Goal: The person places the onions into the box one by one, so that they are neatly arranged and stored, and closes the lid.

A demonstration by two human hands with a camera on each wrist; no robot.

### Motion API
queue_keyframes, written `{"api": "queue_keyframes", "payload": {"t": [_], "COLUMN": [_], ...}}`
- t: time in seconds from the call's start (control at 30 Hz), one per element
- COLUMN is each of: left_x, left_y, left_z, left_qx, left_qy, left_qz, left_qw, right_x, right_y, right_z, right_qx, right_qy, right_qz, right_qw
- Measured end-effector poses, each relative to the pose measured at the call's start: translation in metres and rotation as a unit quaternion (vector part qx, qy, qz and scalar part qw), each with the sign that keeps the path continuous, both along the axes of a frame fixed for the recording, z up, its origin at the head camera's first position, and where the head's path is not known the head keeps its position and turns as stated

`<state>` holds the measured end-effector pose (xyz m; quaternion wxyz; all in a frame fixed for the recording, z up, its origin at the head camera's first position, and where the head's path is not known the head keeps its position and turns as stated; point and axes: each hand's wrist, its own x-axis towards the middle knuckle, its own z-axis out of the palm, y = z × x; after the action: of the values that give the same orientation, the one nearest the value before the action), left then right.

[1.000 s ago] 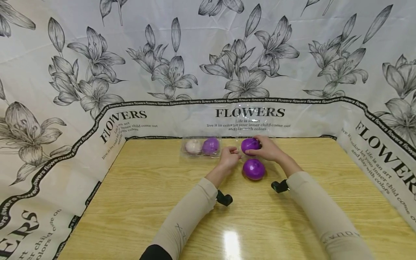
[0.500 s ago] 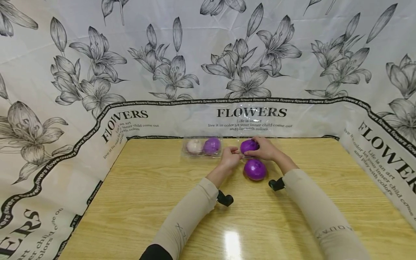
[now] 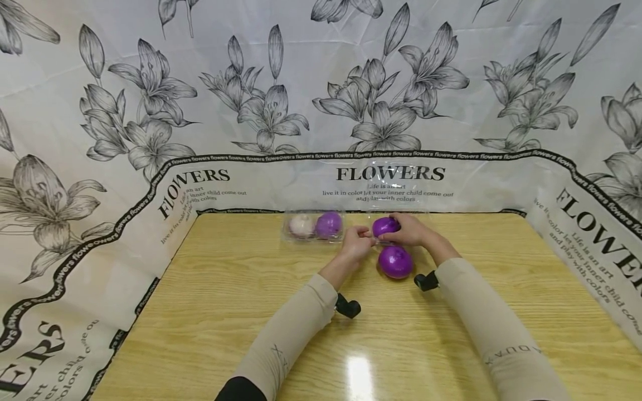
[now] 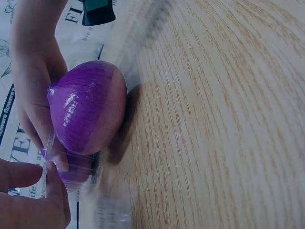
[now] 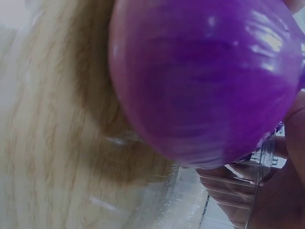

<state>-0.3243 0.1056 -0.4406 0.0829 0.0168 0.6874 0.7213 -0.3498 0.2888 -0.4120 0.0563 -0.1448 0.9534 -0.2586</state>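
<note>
My right hand [image 3: 412,229] grips a purple onion [image 3: 385,226] inside a clear plastic box [image 5: 255,191] at the back of the table. The box's transparent lid [image 3: 388,181] stands raised against the backdrop. With thumb and fingertips, my left hand [image 3: 357,245] pinches the thin edge [image 4: 45,180] of that box. A second purple onion [image 3: 395,262], shiny with a paler pinkish base, sits on the table just in front of the box. In the left wrist view this onion partly hides the right hand and the onion it grips.
Left of my hands stands another clear box [image 3: 287,238], holding a whitish onion [image 3: 302,225] and a purple onion [image 3: 329,225]. Behind the wooden table [image 3: 241,312] hangs a flower-printed cloth [image 3: 281,184]. Black mounts [image 3: 347,306] stick out from both wrists.
The right hand and its onion have shifted slightly left and lower into the box. My left hand keeps its pinch on the box edge; the front onion stays put.
</note>
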Motion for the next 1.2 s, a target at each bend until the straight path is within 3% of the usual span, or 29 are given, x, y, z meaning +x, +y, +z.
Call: {"api": "queue_keyframes", "payload": {"t": [0.63, 0.93, 1.2], "left_x": [0.004, 0.006, 0.006], "left_y": [0.004, 0.003, 0.003], "left_z": [0.009, 0.007, 0.007], "left_qx": [-0.006, -0.011, -0.008], "left_qy": [-0.01, -0.013, -0.018], "left_qz": [0.006, 0.005, 0.01], "left_qw": [0.9999, 0.9998, 0.9998], "right_x": [0.001, 0.012, 0.031], "right_y": [0.008, 0.012, 0.014], "right_z": [0.009, 0.017, 0.035], "right_qx": [0.003, -0.001, -0.003], "right_qy": [-0.034, -0.026, 0.01], "right_qz": [-0.004, -0.006, 0.017], "right_qw": [0.9994, 0.9996, 0.9998]}}
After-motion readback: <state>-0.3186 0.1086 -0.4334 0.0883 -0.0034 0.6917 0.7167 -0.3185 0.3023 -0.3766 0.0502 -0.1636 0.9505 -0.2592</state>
